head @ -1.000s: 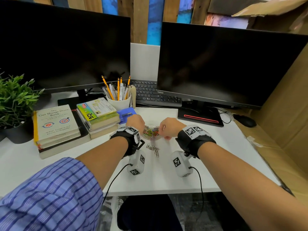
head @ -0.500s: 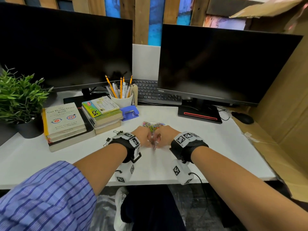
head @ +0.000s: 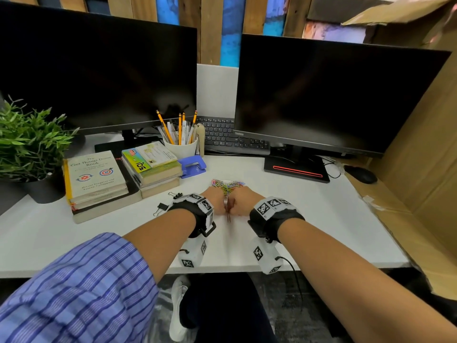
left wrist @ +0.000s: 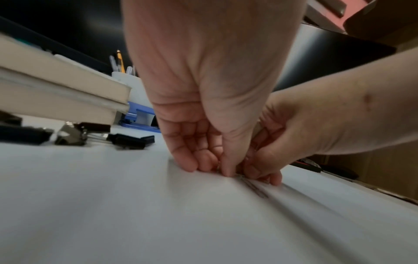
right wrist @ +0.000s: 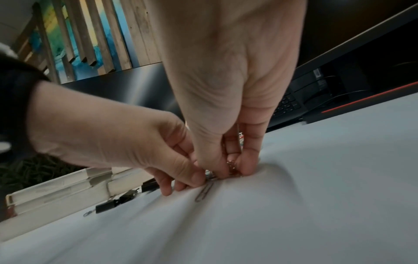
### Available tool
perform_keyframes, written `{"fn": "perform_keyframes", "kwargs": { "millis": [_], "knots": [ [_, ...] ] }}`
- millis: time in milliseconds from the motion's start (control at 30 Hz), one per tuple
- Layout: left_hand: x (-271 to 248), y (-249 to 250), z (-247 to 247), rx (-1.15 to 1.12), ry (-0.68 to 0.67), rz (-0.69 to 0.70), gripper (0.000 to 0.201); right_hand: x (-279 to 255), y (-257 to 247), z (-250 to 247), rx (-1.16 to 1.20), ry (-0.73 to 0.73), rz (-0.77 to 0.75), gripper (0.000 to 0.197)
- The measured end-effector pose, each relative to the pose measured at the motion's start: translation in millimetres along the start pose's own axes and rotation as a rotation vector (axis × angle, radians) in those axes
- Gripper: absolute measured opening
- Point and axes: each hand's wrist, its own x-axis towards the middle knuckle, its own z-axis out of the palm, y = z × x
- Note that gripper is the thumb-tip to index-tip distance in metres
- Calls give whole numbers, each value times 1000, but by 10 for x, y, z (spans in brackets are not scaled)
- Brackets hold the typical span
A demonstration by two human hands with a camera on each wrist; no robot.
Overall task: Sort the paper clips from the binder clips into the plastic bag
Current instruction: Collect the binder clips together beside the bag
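Note:
My left hand (head: 217,203) and right hand (head: 241,204) are pressed together, knuckles up, on the white desk (head: 296,219). In the left wrist view, the curled fingers and thumb of my left hand (left wrist: 210,169) pinch down on blurred silver paper clips (left wrist: 255,187). My right hand (right wrist: 233,171) pinches a coppery clip against the desk, and one silver paper clip (right wrist: 204,192) pokes out towards the camera. A heap of coloured paper clips (head: 227,185) lies just beyond my knuckles, seemingly in clear plastic. Black binder clips (head: 162,209) lie left of my left wrist.
Two book stacks (head: 96,184) and a blue hole punch (head: 193,165) sit at the left. A pencil cup (head: 181,146), a keyboard (head: 230,137) and two monitors stand behind. A potted plant (head: 27,144) is far left. A mouse (head: 362,175) and cardboard are on the right.
Both hands drew back from the coloured heap towards the near edge and closed together over the loose silver clips. The binder clips came into view.

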Motion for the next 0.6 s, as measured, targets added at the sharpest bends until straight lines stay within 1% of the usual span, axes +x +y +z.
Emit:
{"fn": "perform_keyframes", "kwargs": {
  "millis": [100, 133, 167, 233, 333, 400, 467, 533, 600],
  "knots": [
    [2, -36, -10, -22, 22, -5, 16, -32, 55, -25, 44, 22, -24, 15],
    [0, -45, -25, -33, 26, -3, 15, -35, 73, -31, 77, 27, -20, 13],
    [4, -56, -39, -47, 33, 6, 16, -34, 91, -43, 99, 32, -12, 12],
    [6, -75, -70, -87, 54, 22, 20, 2, 134, -95, 112, 64, -3, 16],
    [3, -74, -62, -130, 103, 31, 28, 111, 215, -253, 190, 196, 36, 17],
    [6, -61, -35, -127, 95, 62, 27, 192, 259, -353, 209, 281, 78, 15],
    [6, -27, -25, -58, 65, 88, 24, 258, 262, -405, 154, 279, 91, 15],
    [10, -6, -43, -2, 44, 73, 24, 297, 230, -420, 73, 225, 80, 17],
    [42, -19, -50, 3, 28, 53, 24, 316, 204, -425, 40, 184, 68, 20]
  ]
}}
